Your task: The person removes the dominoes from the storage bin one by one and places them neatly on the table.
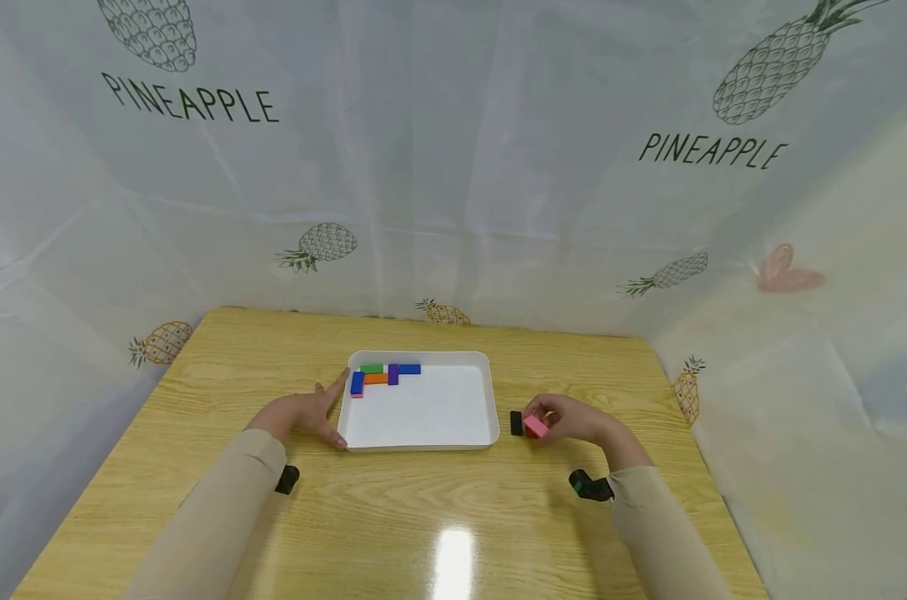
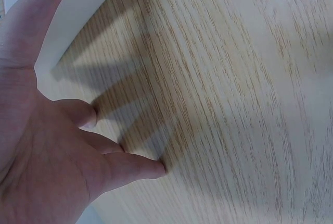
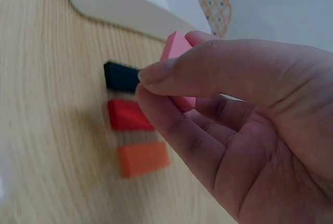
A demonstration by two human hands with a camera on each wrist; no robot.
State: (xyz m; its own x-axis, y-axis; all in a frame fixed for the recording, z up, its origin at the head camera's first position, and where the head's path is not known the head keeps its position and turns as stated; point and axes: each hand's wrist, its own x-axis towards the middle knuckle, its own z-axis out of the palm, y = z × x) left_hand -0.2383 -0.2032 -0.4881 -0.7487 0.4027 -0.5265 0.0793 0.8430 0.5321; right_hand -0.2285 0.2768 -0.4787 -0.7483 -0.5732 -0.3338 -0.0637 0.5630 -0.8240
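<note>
We see the right hand point(image 1: 566, 419) pinching a pink rectangular block point(image 1: 537, 427) just right of the white tray point(image 1: 438, 417). A black block point(image 3: 121, 77), a red block point(image 3: 130, 115) and an orange block point(image 3: 143, 159) lie nearby on the wood-grain table point(image 1: 378, 517). The left hand point(image 1: 307, 414) is spread, apparently touching the tray's left end; more blocks point(image 1: 376, 378) sit inside, far left.

Held block point(image 1: 536, 427) pink; loose blocks point(image 3: 143, 159) black, red, orange. Tray point(image 1: 438, 417) white; tray blocks point(image 1: 376, 378) blue, green, orange, purple and pink. Tabletop point(image 1: 363, 517) yellow-brown wood grain. Sheet point(image 1: 461, 167) pale, printed with pineapples point(image 1: 328, 242). Sleeves point(image 1: 217, 508) beige.
</note>
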